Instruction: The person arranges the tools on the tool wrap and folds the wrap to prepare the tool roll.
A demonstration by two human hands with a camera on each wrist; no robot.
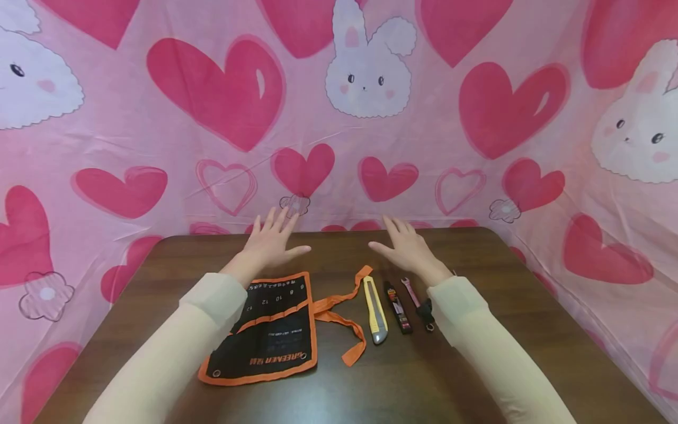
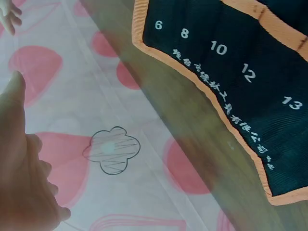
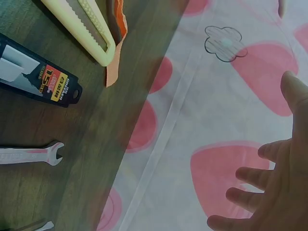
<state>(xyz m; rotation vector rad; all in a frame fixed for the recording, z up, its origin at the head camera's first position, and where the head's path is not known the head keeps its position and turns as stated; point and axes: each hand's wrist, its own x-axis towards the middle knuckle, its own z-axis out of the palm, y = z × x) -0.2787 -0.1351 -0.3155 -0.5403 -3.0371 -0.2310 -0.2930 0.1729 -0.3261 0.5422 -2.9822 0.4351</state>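
Both hands are raised over the far part of the table, fingers spread and holding nothing. My left hand is above the far edge of a black tool pouch with orange trim, lying flat with size numbers printed on its pockets. Orange tie straps trail from the pouch's right side. My right hand is beyond a row of tools: a yellow utility knife, a dark packet with a printed label and an open-end wrench. A black piece overlaps the wrench's near part.
The brown wooden table ends at a pink cloth backdrop with hearts and rabbits. In the right wrist view, a small metal tip shows at the lower left, beside the wrench. The right sleeve passes close to the tools.
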